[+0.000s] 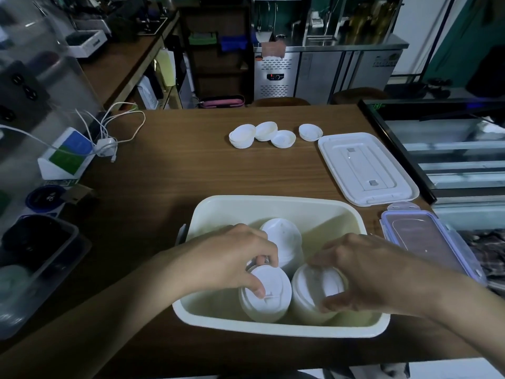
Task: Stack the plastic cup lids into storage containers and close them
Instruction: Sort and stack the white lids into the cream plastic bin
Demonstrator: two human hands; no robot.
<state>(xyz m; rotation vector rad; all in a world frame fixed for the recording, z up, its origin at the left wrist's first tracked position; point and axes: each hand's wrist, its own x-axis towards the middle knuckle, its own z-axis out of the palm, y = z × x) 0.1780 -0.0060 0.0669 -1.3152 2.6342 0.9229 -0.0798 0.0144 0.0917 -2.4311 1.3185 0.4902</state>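
I see both forearms angled inward, wrists dipped into cream container (pixel 273 200). Left hand (pixel 237 258) grips left lid stack (pixel 269 299), fingers curled over, thumb pressed on top. Right hand (pixel 355 274) cups right lid stack (pixel 311 291), fingers curved round rim. Third stack (pixel 285 239) just beyond left knuckles. Loose lids (pixel 262 135) on tabletop (pixel 177 173), well beyond both hands.

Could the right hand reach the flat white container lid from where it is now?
Probably yes: the white container lid lies flat just beyond the tub, nothing on it. But the right hand grips a lid stack and must let go first.
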